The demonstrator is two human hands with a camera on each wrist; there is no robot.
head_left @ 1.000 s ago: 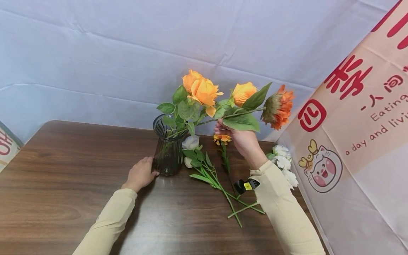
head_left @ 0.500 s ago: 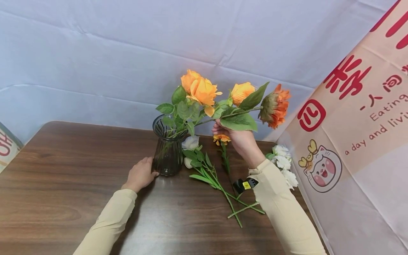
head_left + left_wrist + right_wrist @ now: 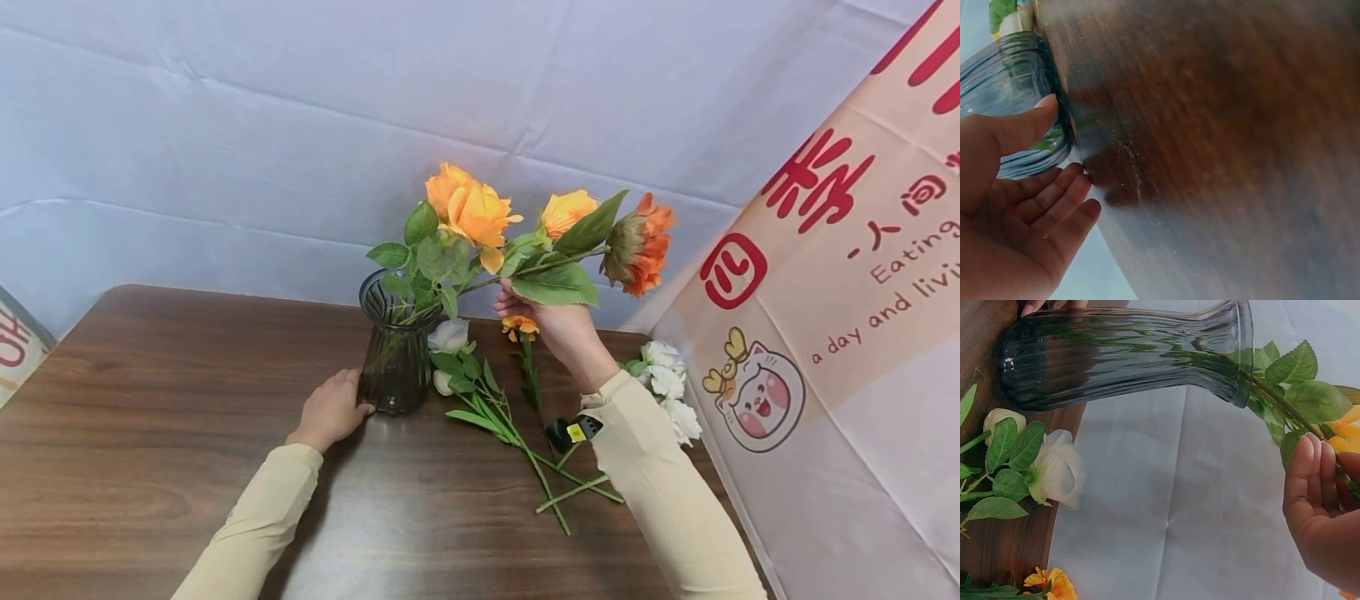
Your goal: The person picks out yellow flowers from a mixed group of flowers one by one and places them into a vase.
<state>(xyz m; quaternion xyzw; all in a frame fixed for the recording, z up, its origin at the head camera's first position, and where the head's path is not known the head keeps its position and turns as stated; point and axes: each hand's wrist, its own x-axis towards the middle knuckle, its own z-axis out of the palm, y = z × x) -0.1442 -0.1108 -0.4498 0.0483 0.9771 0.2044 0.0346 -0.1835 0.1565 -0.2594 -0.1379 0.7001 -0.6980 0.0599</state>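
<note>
A dark, ribbed glass vase (image 3: 397, 371) stands upright near the table's back edge. My left hand (image 3: 332, 410) holds its base from the left, with the thumb and fingers to either side of the glass in the left wrist view. Yellow-orange roses (image 3: 480, 215) with green leaves rise from the vase mouth and lean right. My right hand (image 3: 567, 333) pinches the leafy stem of a deep-orange flower (image 3: 637, 247); that stem slants down left into the vase mouth. Its flower head hangs out to the right. In the right wrist view, stems (image 3: 1210, 359) show through the glass.
Right of the vase, a white rose (image 3: 450, 336) and several green stems (image 3: 532, 458) lie crossed on the wooden table (image 3: 187, 433). A small orange flower (image 3: 521, 327) lies below my right hand. White flowers (image 3: 666, 379) lie at the right edge, against a printed banner (image 3: 840, 333).
My right hand and the deep-orange flower have shifted slightly left, toward the vase. The left hand and the vase stay put.
</note>
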